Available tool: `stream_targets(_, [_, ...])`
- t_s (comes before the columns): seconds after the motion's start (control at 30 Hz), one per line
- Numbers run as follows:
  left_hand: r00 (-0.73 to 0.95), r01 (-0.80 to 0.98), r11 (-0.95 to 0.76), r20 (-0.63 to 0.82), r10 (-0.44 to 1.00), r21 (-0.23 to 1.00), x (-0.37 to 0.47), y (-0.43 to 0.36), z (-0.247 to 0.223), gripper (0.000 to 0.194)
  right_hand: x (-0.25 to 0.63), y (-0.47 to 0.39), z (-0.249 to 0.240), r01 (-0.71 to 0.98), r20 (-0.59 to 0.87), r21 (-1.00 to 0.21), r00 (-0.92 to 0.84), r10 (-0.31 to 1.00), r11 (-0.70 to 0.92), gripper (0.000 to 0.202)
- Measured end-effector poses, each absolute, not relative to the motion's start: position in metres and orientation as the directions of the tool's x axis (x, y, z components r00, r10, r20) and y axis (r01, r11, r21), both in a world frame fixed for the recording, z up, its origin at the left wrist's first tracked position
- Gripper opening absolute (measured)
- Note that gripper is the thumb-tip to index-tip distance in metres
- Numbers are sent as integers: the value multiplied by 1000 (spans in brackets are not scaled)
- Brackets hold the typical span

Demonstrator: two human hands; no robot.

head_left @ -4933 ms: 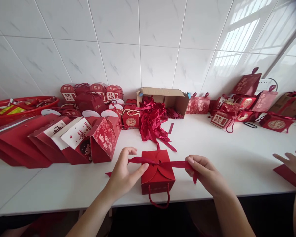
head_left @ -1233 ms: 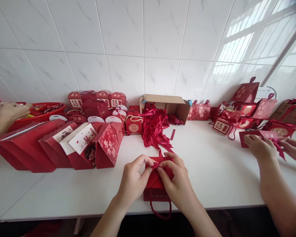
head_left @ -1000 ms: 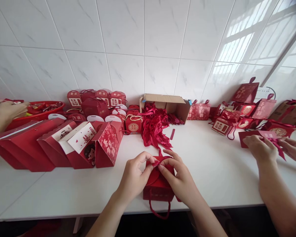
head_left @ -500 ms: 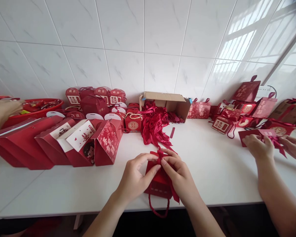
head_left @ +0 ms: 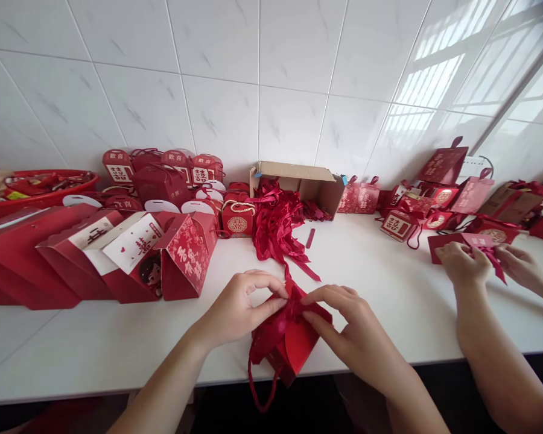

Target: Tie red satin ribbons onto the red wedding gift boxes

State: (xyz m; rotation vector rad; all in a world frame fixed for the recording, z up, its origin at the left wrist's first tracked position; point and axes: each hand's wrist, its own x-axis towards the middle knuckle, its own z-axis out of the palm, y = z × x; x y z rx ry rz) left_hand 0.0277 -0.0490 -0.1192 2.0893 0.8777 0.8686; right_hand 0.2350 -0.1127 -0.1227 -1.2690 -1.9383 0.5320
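Well, the red box (head_left: 302, 343) sits on the worktop (head_left: 366, 265) in front of the cardboard box (head_left: 332, 196); the left hand (head_left: 239, 306) has its grip pinched on the ribbon (head_left: 292, 310), the right hand (head_left: 355, 322) touches it too, pinching or not I can't tell

Left hand (head_left: 242, 304): bare, slim build; I read long, tapering fingers and a smooth outline.
Right hand (head_left: 359, 328): bare, matching shape, slender fingers, rounded knuckles.
Fingernails: too small on my feed for me to call length or finish.
Left forearm (head_left: 167, 374): bare from narrow wrist to my frame edge, slender, evenly widening.
Right forearm (head_left: 414, 395): bare likewise, same smooth taper.
Lap area: near-black patch (head_left: 314, 407); I can't tell cloth from shadow.
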Motion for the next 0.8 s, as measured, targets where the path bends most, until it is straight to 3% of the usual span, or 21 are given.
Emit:
stream_targets(0.1, [623,369,-621,312,717,692,27,-46,-109,5,238,-112,-111,634,308,-658,-265,914,406,7])
stream_targets(0.23, [712,405,-701,279,644,587,28,-45,-95,7,235,-101,-98,607,293,-670,-313,903,428,21])
stream_targets(0.37, [743,465,-721,216,633,514,32,-45,-83,7,232,-90,-95,530,295,-684,-428,854,502,5])
stream_targets(0.6, [799,479,-764,147,584,433,31,-44,-71,12,240,-92,-104,512,350,-499,-620,703,699,34])
stream_targets(0.8, [815,490,-755,78,574,435,29,-40,-67,14,240,-93,-113,563,296,-390,-673,678,729,48])
